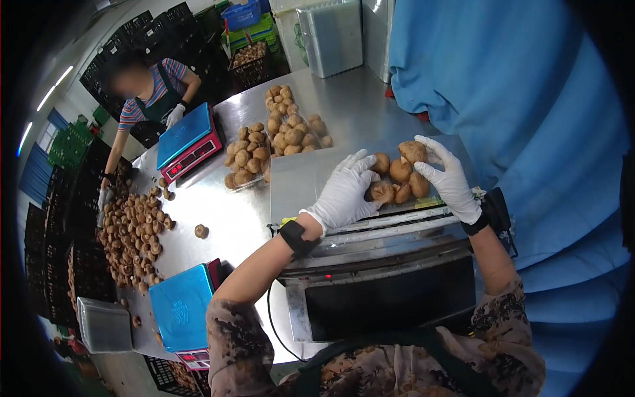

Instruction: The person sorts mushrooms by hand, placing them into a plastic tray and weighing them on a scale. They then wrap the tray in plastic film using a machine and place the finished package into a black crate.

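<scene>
A cluster of brown mushrooms (pixel 401 171) sits close together on the metal top of a machine (pixel 301 175) in front of me; any tray under it is mostly hidden. My left hand (pixel 345 190), in a white glove, curls round the cluster's left side, fingers bent against it. From the right, my right hand (pixel 451 177), also gloved in white, has its thumb and fingers about the uppermost mushroom (pixel 413 151). Beyond my left hand stand packs of mushrooms (pixel 296 135) and another clear tray of mushrooms (pixel 246 156).
Loose mushrooms (pixel 135 231) are heaped at the left of the steel table (pixel 225 212). Two scales with blue plates, one far (pixel 185 135) and one near (pixel 180 308), flank it. A co-worker (pixel 155 92) reaches to the heap. A blue cloth (pixel 529 132) hangs at right.
</scene>
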`<state>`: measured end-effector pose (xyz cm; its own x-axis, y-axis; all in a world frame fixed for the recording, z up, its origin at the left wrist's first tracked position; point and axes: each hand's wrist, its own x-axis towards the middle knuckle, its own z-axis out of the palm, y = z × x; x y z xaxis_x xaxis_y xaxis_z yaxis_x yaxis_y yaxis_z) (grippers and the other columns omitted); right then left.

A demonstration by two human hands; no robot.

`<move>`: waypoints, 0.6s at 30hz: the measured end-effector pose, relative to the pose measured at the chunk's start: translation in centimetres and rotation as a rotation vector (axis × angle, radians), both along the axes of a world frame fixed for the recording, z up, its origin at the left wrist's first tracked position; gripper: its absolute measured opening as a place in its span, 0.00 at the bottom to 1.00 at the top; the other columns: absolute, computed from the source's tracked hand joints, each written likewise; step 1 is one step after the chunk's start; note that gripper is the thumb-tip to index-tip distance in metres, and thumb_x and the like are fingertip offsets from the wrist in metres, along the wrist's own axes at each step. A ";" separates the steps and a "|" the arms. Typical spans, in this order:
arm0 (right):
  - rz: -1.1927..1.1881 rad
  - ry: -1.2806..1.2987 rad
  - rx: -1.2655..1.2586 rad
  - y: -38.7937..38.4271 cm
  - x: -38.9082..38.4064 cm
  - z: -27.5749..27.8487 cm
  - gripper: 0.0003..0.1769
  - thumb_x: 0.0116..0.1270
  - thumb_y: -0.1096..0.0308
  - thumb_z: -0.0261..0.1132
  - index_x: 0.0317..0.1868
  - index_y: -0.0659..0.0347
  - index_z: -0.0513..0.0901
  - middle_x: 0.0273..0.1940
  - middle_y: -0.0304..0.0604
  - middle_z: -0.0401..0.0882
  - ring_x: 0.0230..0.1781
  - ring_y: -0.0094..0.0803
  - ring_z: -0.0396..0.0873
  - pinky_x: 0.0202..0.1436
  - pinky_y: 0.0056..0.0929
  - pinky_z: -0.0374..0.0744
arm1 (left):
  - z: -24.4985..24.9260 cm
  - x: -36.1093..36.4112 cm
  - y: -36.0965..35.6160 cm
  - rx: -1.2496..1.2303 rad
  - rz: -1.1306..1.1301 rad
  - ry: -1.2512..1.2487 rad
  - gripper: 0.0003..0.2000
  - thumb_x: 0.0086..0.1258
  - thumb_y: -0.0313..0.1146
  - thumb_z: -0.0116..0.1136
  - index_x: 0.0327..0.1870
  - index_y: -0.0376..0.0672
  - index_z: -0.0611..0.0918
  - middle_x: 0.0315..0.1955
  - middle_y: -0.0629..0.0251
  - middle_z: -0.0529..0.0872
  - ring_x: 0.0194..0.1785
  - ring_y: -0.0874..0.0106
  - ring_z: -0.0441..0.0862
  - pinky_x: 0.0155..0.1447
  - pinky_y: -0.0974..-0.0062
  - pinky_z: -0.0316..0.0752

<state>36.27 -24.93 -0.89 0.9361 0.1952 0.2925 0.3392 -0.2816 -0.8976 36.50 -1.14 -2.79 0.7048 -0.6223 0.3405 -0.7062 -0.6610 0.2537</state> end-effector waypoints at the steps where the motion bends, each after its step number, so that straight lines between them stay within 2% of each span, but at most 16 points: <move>1: 0.002 -0.001 0.005 0.0 0.0 0.1 0.27 0.63 0.68 0.67 0.62 0.60 0.72 0.55 0.42 0.75 0.51 0.30 0.73 0.59 0.29 0.70 | 0.2 0.0 0.1 0.000 0.000 -0.002 0.21 0.56 0.39 0.66 0.51 0.43 0.80 0.59 0.49 0.72 0.68 0.54 0.63 0.71 0.63 0.58; 3: 0.015 0.012 0.017 0.3 -0.4 0.5 0.27 0.62 0.68 0.67 0.61 0.60 0.72 0.55 0.42 0.75 0.52 0.30 0.73 0.59 0.29 0.70 | 2.3 -0.4 0.1 -0.457 0.086 0.287 0.21 0.57 0.37 0.67 0.51 0.41 0.78 0.56 0.53 0.76 0.64 0.59 0.70 0.68 0.68 0.63; 4: 0.032 0.026 0.034 0.6 -0.6 0.7 0.27 0.62 0.68 0.67 0.61 0.60 0.72 0.55 0.42 0.75 0.52 0.30 0.73 0.59 0.29 0.70 | 4.2 -1.4 0.6 -0.689 0.124 0.721 0.21 0.61 0.35 0.65 0.53 0.39 0.76 0.53 0.58 0.78 0.59 0.69 0.74 0.63 0.73 0.68; 5: 0.008 -0.054 -0.081 0.9 -0.8 0.7 0.27 0.60 0.69 0.68 0.61 0.61 0.73 0.55 0.44 0.75 0.53 0.33 0.74 0.60 0.30 0.70 | 4.5 -1.6 1.1 -0.690 0.134 0.710 0.21 0.61 0.35 0.65 0.53 0.39 0.76 0.53 0.58 0.78 0.59 0.69 0.74 0.63 0.73 0.68; 7: 0.010 -0.180 -0.262 1.6 -1.4 0.6 0.28 0.57 0.70 0.69 0.59 0.60 0.74 0.54 0.46 0.75 0.54 0.39 0.74 0.61 0.33 0.70 | 4.8 -2.1 2.3 -0.949 0.002 0.883 0.20 0.64 0.35 0.62 0.54 0.34 0.74 0.45 0.61 0.80 0.47 0.80 0.76 0.54 0.80 0.72; 8: 0.018 -0.292 -0.354 2.0 -1.6 0.6 0.28 0.53 0.70 0.70 0.56 0.61 0.75 0.53 0.48 0.76 0.55 0.44 0.72 0.61 0.36 0.70 | 5.2 -2.5 3.0 -0.900 0.006 0.953 0.21 0.67 0.35 0.59 0.58 0.37 0.72 0.50 0.62 0.80 0.53 0.77 0.77 0.56 0.78 0.72; 9: 0.044 -0.362 -0.455 2.5 -1.7 0.6 0.28 0.51 0.69 0.71 0.55 0.61 0.76 0.52 0.47 0.77 0.55 0.45 0.72 0.60 0.38 0.70 | 5.6 -3.0 3.6 -0.906 0.022 0.939 0.21 0.67 0.35 0.59 0.58 0.37 0.72 0.50 0.62 0.80 0.53 0.77 0.77 0.56 0.78 0.72; 11: 0.070 -0.492 -0.609 3.4 -2.2 0.4 0.28 0.50 0.68 0.71 0.54 0.60 0.75 0.50 0.47 0.77 0.53 0.45 0.72 0.58 0.40 0.70 | 6.1 -4.0 4.5 -1.018 -0.013 1.087 0.21 0.71 0.40 0.54 0.59 0.37 0.71 0.50 0.59 0.81 0.50 0.75 0.80 0.53 0.78 0.73; 12: 0.096 -0.540 -0.623 3.8 -2.3 0.1 0.28 0.50 0.65 0.71 0.53 0.60 0.75 0.49 0.46 0.77 0.52 0.44 0.73 0.58 0.41 0.69 | 5.7 -4.3 5.0 -1.081 -0.053 1.110 0.23 0.73 0.45 0.48 0.59 0.36 0.71 0.49 0.56 0.82 0.48 0.71 0.81 0.51 0.77 0.74; 13: 0.107 -0.550 -0.617 4.1 -2.4 -0.1 0.28 0.50 0.65 0.71 0.53 0.60 0.75 0.49 0.46 0.77 0.52 0.44 0.73 0.58 0.41 0.69 | 5.5 -4.6 5.4 -1.086 -0.044 1.097 0.23 0.73 0.45 0.48 0.59 0.36 0.71 0.49 0.56 0.82 0.48 0.71 0.81 0.51 0.77 0.74; 15: 0.159 -0.539 -0.765 4.6 -2.4 -0.5 0.27 0.50 0.63 0.71 0.51 0.60 0.75 0.48 0.46 0.77 0.52 0.43 0.73 0.59 0.41 0.68 | 5.3 -5.2 6.0 -1.215 -0.149 1.255 0.22 0.74 0.44 0.48 0.60 0.38 0.69 0.48 0.60 0.82 0.46 0.75 0.82 0.50 0.81 0.74; 18: 0.174 -0.525 -0.788 4.7 -2.4 -0.3 0.27 0.50 0.61 0.70 0.51 0.60 0.75 0.48 0.45 0.77 0.52 0.43 0.73 0.60 0.41 0.67 | 5.5 -5.9 6.5 -1.243 -0.144 1.250 0.22 0.74 0.46 0.48 0.60 0.38 0.69 0.48 0.59 0.82 0.46 0.75 0.82 0.50 0.81 0.75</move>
<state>33.88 -20.19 -1.20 0.6628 0.6383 0.3915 0.7376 -0.6467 -0.1944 30.59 5.38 2.70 0.8574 -0.5136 -0.0329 0.2548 0.3681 0.8942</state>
